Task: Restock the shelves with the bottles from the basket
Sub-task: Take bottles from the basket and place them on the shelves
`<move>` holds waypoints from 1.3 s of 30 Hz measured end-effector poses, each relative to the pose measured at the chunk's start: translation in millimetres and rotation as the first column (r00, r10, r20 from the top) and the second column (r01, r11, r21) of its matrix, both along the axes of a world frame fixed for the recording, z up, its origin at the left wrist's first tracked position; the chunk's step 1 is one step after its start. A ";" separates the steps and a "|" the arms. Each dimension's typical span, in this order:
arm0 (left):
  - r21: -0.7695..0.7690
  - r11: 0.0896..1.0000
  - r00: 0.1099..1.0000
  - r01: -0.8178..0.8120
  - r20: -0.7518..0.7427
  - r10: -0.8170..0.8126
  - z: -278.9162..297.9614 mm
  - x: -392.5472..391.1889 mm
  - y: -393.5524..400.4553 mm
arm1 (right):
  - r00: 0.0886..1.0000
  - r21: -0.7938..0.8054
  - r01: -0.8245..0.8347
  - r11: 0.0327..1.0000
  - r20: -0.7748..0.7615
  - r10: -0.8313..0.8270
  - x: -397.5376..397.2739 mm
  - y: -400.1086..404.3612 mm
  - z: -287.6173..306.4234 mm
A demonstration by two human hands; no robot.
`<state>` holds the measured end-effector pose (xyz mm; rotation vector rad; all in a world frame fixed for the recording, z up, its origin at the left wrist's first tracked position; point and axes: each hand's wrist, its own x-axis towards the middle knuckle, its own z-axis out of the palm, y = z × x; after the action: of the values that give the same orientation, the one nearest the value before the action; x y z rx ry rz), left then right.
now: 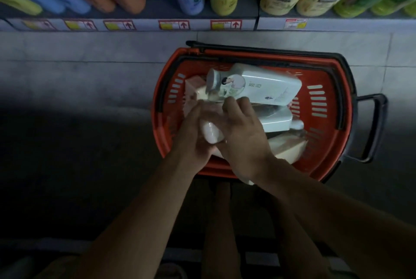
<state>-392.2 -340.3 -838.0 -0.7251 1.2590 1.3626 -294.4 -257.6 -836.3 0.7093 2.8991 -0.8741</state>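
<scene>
While my left hand (193, 134) and right hand (243, 136) clasp one bottle (210, 133), both sit inside the basket (337, 143) rim, below the shelf (144, 25) edge.

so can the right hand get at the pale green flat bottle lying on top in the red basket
Probably yes: the pale green flat bottle lies uncovered on top in the red basket, just past the right hand, though both hands seem busy with a white bottle.

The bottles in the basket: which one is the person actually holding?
The whitish bottle between both hands, the left hand and right hand. The pale green bottle and the others lie loose in the red basket.
</scene>
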 end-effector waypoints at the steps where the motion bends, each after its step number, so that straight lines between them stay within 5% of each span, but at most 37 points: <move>1: 0.063 0.997 0.999 -0.039 0.029 0.038 9.1 2.6 -1.4 | 0.999 0.025 -0.032 0.999 -0.032 0.032 1.8 -2.7 13.6; 4: 0.185 0.971 0.985 -0.148 0.113 0.129 34.1 10.8 -16.8 | 0.994 -0.013 -0.103 0.995 -0.050 0.102 17.3 -1.0 50.0; 6: 0.225 0.963 0.987 -0.147 0.091 0.130 48.9 17.0 -28.9 | 0.992 -0.219 -0.126 0.968 -0.044 0.119 32.8 7.3 72.4; 10: 0.184 0.982 0.998 -0.040 -0.034 0.047 82.1 8.2 -33.8 | 0.967 -0.663 0.205 0.720 0.020 -0.256 36.5 22.2 116.4; 15: 0.249 0.937 0.947 0.244 -0.269 -0.175 147.3 -14.1 -21.8 | 0.886 -0.725 0.433 0.536 0.235 -0.399 -4.2 37.6 162.5; 18: 0.028 0.917 0.737 0.397 -0.605 -0.301 176.0 -23.6 -7.8 | 0.853 -0.783 0.455 0.423 0.247 -0.460 -29.8 36.0 188.7; 23: -0.277 0.820 0.065 0.500 -0.933 -0.355 211.9 -37.6 15.1 | 0.800 -0.946 0.294 0.139 0.164 -0.578 -61.6 58.5 206.0; 24: -0.272 0.821 0.016 0.502 -0.946 -0.323 217.2 -43.3 16.8 | 0.803 -0.967 0.226 0.113 0.119 -0.584 -62.9 69.6 209.2; 26: -0.180 0.861 0.132 0.476 -0.953 -0.272 230.7 -57.4 19.8 | 0.823 -0.992 0.115 0.045 0.070 -0.563 -61.6 90.9 219.6; 30: 0.142 0.880 0.637 0.454 -0.742 -0.209 253.2 -74.4 32.7 | 0.840 -0.992 0.026 -0.123 0.088 -0.536 -60.9 120.5 246.4; 31: 0.230 0.861 0.707 0.454 -0.680 -0.192 256.6 -75.2 35.9 | 0.839 -0.990 0.018 -0.138 0.090 -0.536 -63.6 123.5 253.1; 39: 0.263 0.808 0.647 0.527 -0.741 -0.181 280.5 -86.9 42.7 | 0.836 -0.990 0.075 0.120 -0.003 -0.548 -77.5 137.3 293.7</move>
<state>-479.1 -297.6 -557.5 0.4382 1.4518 1.5464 -371.9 -120.3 -542.5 1.0034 1.5012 -2.7682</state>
